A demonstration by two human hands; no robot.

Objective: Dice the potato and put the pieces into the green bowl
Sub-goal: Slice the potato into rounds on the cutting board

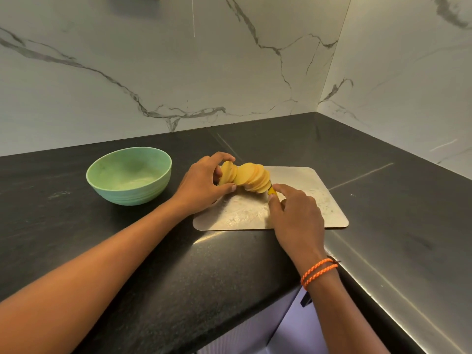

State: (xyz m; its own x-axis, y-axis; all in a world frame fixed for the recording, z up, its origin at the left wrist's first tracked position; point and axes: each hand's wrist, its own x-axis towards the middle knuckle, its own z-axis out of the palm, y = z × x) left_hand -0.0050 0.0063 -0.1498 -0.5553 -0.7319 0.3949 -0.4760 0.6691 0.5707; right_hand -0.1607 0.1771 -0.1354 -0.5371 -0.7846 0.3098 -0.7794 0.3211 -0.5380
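A: Potato (245,177) cut into round slices, fanned in a leaning row on the far left part of the cutting board (319,200). Not yet diced.

B: Held how?

A: Gripped at the 9 o'clock end by the left hand (201,185), fingers (224,156) curled over the top of the last slices, thumb pressed against the near face. Narrow grasp, closed round the stack.

B: And at the other end?

A: Right hand (293,213) at about 4 o'clock from the slices, fingers bent, tips pinching something small, yellow with a dark spot (272,191), right against the last slice. Cannot tell what that is, whether a potato end or part of a tool.

B: Any writing to read? Labels, brands?

A: None readable on board, bowl or bench.

B: Green bowl?

A: Green bowl (129,176) at 9 o'clock from the board, well apart from it, upright on the bench (153,264). Pale whitish smears inside, no pieces in it.

B: Further out?

A: Board pale and scuffed, with rounded corners, lying flat on the dark speckled bench. Orange braided cord (319,272) wound twice round the right wrist. White marble-look wall (178,72) with grey veins behind, at 12 o'clock, meeting a second such wall at 2 o'clock in a corner. Pale ribbed cupboard fronts (293,328) below the bench edge at 6 o'clock.
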